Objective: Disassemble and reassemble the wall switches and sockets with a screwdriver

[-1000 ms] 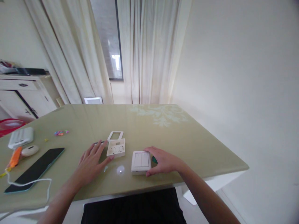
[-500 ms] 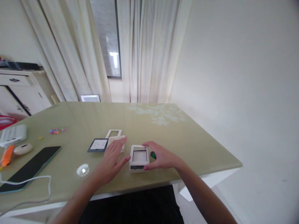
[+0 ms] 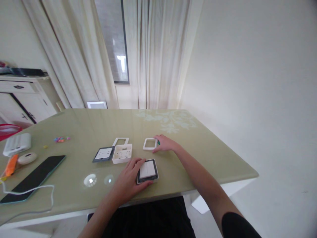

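Near the table's front edge, my left hand (image 3: 132, 177) grips the left side of a wall switch (image 3: 148, 169), a white box with a dark grey rim and a white face. My right hand (image 3: 165, 144) is farther back, fingers closed on the right side of a white square frame (image 3: 146, 148), at table height. A small green thing (image 3: 158, 142) shows between its fingers. Left of the frame stands an open white switch box (image 3: 122, 153), hollow side up. Touching it lies a grey panel with a white face (image 3: 104, 154). Behind the box is another white frame (image 3: 120, 141).
On the table's left are a black tablet-like slab (image 3: 34, 178), a white cable (image 3: 52, 195), an orange tool (image 3: 11, 165), a white round case (image 3: 27, 158), a white block (image 3: 17, 144) and small coloured bits (image 3: 61, 139). A wall (image 3: 260, 82) stands at the right.
My right hand has lifted the white frame off the wall switch and carried it back. My left hand has moved right from above the open box and taken hold of the switch.
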`<action>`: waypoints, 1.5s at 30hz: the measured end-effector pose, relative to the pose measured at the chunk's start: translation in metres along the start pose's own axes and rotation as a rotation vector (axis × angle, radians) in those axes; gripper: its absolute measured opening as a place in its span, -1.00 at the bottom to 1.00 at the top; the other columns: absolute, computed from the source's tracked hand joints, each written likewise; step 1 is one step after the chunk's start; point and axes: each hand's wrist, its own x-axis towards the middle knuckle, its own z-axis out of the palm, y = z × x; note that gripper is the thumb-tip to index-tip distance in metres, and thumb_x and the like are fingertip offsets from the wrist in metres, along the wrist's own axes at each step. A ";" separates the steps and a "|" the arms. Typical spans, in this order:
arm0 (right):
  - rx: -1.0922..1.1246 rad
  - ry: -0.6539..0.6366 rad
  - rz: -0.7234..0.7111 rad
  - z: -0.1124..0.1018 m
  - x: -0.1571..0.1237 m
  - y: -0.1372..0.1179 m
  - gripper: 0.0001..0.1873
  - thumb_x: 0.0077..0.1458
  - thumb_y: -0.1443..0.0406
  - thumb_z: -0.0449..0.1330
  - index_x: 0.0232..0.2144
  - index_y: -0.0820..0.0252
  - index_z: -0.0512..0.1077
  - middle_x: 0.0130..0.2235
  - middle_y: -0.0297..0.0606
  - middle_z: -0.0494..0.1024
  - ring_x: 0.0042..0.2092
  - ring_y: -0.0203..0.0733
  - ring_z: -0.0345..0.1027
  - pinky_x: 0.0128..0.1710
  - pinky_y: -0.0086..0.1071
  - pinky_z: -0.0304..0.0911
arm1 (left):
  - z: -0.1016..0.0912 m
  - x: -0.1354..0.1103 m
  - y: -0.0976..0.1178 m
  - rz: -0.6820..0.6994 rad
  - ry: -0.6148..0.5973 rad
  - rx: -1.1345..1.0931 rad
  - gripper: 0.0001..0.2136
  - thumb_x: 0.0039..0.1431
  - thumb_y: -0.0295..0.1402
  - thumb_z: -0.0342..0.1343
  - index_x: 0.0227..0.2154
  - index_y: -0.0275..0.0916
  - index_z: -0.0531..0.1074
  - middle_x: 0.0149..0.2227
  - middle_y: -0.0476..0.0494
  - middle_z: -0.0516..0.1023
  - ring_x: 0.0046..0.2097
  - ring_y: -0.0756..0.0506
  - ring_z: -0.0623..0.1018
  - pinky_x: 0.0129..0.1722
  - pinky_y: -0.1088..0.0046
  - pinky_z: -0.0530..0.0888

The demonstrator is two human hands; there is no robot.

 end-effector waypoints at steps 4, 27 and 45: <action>0.048 0.026 -0.011 0.013 0.018 0.000 -0.53 0.41 0.11 0.35 0.24 0.17 0.48 0.27 -0.06 0.53 0.21 0.09 0.51 0.21 0.11 0.49 | -0.001 0.000 0.001 0.000 -0.005 0.012 -0.35 0.31 0.02 0.35 0.39 -0.02 0.41 0.31 -0.31 0.53 0.31 -0.43 0.56 0.33 -0.07 0.55; 1.433 0.600 -0.419 -0.017 -0.086 -0.104 -0.29 0.14 -0.15 0.46 -0.59 0.06 0.11 -0.69 -0.62 0.08 -0.71 -0.48 -0.20 -0.78 -0.56 -0.20 | -0.017 -0.002 0.012 0.094 -0.074 -0.034 -0.38 0.36 -0.18 0.30 0.42 -0.08 0.31 0.37 -0.30 0.44 0.37 -0.40 0.44 0.42 -0.12 0.40; 1.273 0.633 -0.560 0.016 -0.107 -0.098 -0.38 0.45 -0.08 0.12 -0.56 0.03 0.03 -0.64 -0.59 0.02 -0.68 -0.41 -0.20 -0.71 -0.51 -0.13 | -0.004 0.026 0.045 0.050 -0.115 0.172 -0.60 0.47 -0.16 0.15 0.23 -0.26 0.50 0.17 -0.38 0.59 0.20 -0.44 0.53 0.26 -0.19 0.52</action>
